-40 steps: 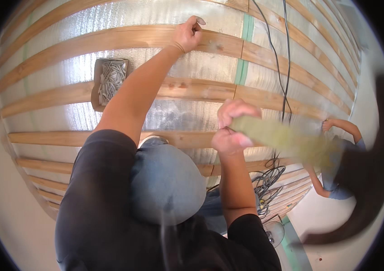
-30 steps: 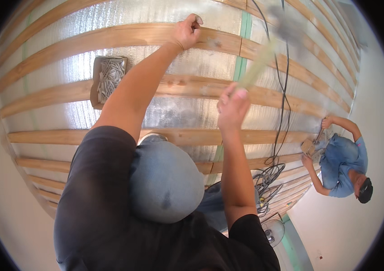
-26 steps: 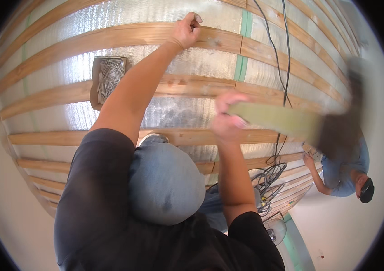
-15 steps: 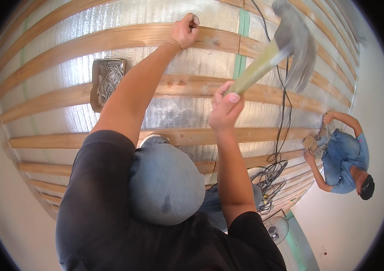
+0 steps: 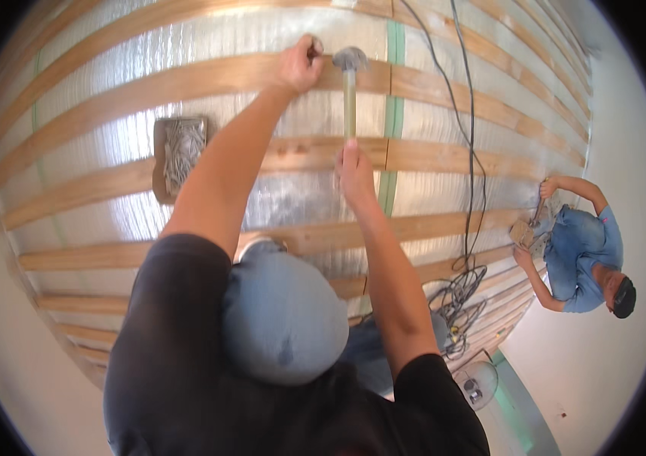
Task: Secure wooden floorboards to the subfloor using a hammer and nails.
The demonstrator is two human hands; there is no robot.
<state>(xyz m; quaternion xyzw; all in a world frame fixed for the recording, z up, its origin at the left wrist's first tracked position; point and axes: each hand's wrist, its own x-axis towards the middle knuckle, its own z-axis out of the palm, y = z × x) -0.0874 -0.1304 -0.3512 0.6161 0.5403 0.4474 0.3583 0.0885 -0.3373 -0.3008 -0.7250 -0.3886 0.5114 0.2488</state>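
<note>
Nails (image 5: 184, 148) fill tray (image 5: 159, 163) beside left hand (image 5: 298, 67).

Your right hand (image 5: 356, 169) swings the hammer (image 5: 349, 61) down from its raised position; its head now meets the wooden batten (image 5: 186, 80) beside your left hand (image 5: 300, 64).

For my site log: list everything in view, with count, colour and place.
Wooden battens: many, tan, nailed across the floor.
Foil insulation: silver, between the battens.
Tape strip: one, green, crossing the battens.
Hammer: one, grey head, pale handle, head on the upper batten.
Box of nails: one, brown, left of centre.
Cables: black, running right, coiled lower down.
Co-worker: one, blue clothes, far right.
Left hand: on the batten beside the hammer head.
Right hand: grip on the hammer handle.
</note>
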